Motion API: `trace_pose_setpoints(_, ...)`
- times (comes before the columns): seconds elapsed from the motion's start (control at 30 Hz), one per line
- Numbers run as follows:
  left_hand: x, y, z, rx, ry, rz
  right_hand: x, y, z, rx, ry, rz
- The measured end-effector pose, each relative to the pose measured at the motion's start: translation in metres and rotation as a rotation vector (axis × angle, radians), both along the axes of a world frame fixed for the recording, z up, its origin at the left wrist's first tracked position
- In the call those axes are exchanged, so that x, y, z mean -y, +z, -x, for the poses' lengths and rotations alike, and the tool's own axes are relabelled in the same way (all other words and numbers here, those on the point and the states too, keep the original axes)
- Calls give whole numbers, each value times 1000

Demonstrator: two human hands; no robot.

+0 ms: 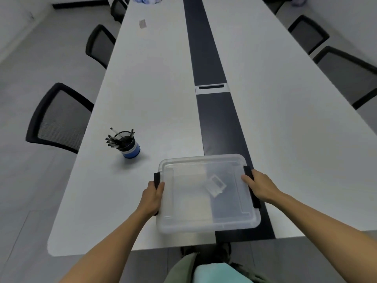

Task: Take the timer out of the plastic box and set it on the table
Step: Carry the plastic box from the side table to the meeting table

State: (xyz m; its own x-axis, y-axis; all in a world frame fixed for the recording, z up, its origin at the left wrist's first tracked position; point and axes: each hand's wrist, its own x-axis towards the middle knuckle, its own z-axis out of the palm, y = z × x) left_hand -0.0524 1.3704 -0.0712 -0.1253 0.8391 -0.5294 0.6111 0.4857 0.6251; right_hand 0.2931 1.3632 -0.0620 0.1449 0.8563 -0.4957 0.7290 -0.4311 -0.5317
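Plastic box (189,219) lidded, timer (215,185) inside, between both hands' grip.

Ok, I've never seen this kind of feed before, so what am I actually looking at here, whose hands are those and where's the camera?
There is no machine here. A person wears one wide-angle camera on the head, looking forward and down, so the two bare arms reach in from the bottom. The left hand and the right hand each grip a black side latch of a clear plastic box standing on the near end of a long white table. Its lid is on. Through it shows a small pale timer, tilted. To the left stands a blue pen cup full of pens. Black chairs line both sides.
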Motion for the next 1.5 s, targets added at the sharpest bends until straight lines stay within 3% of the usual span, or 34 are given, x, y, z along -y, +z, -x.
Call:
trace_pose_setpoints(0.13,1,-6,10,103,42,26,5,6,-4,-254,-118,42)
trace_pose_setpoints(0.27,2,-9,14,118,79,-5,9,7,-5,-310,-175,18)
trace_pose_setpoints(0.33,1,-10,17,4,56,-91,13,2,-5,-241,-195,-13)
trace_pose_setpoints(0.47,2,-8,15,-301,-78,-307,17,-1,-6,109,-128,-76)
trace_pose_setpoints(0.57,0,-1,8,-425,-133,-319,16,3,-3,339,-65,-171)
trace_pose_setpoints(0.7,-6,2,11,-470,-225,-162,21,11,7,378,-25,-96)
trace_pose_setpoints(0.8,-14,12,14,-412,-245,-155,21,22,11,366,-115,-112)
trace_pose_setpoints(0.9,-35,24,17,-262,-169,-97,10,40,12,223,-256,-104)
trace_pose_setpoints(1.07,-84,50,12,188,125,-25,-18,85,2,-556,-518,78)
trace_pose_setpoints(1.17,-105,57,4,284,221,-51,-56,84,-7,-623,-638,22)
trace_pose_setpoints(1.23,-108,46,2,211,234,-90,-86,73,-9,-606,-707,-23)
trace_pose_setpoints(1.3,-100,27,3,23,151,-91,-114,59,-5,-581,-731,-18)
trace_pose_setpoints(1.5,-69,-14,-9,-241,-78,99,-169,4,9,-541,-683,16)
